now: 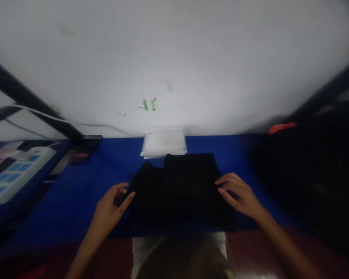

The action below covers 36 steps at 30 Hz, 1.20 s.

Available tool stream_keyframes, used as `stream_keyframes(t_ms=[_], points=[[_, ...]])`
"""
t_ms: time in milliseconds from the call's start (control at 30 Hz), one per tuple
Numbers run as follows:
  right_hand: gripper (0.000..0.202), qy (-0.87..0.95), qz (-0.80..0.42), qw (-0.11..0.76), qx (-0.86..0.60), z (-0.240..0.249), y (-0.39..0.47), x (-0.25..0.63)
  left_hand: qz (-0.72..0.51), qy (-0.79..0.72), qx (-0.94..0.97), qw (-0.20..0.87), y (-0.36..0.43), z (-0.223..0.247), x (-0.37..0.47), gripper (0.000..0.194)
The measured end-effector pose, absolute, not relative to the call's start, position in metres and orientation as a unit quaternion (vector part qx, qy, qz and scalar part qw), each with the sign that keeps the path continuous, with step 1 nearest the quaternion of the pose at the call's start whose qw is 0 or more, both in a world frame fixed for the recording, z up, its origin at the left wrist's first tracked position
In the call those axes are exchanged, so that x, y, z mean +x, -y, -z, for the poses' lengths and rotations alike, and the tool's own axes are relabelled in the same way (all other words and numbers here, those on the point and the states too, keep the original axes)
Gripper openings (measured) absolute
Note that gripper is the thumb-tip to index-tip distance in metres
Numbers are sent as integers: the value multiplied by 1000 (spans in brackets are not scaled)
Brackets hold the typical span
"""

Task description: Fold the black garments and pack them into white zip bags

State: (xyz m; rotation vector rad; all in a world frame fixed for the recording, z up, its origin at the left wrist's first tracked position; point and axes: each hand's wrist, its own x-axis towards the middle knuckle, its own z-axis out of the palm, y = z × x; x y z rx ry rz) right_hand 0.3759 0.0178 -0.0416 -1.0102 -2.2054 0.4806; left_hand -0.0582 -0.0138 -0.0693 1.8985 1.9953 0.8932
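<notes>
A dark black garment (180,190) lies across the middle of the blue surface (84,193); it is too dark to show what kind it is. Its top edge is stepped, with a lower peak at the left and a straighter, higher part at the right. At its left edge, my left hand (112,205) pinches the cloth between thumb and fingers. My right hand (238,193) closes thumb and fingertips on the right edge of the garment. The lower part of the cloth reaches the front edge of the surface.
A stack of white sheets (164,143) lies behind the garment against the wall. On the left are a power strip (17,174) and a white cable (61,119). A large black mass (314,178) fills the right side, with an orange item (282,128) behind it.
</notes>
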Motion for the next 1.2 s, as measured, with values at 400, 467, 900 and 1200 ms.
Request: stream_keyframes(t_ms=[400,467,900,1200], points=[[74,786,-345,317,-403,15,-21,261,-403,-440,788,150,2,-13,39,17],[54,786,-340,363,-367,17,-21,250,-407,-342,835,143,-2,-18,65,22],[15,716,-209,348,-567,56,8,376,-141,-566,785,210,-45,34,84,50],[71,738,-111,336,-575,32,-4,389,-221,-477,789,318,-50,30,121,21]])
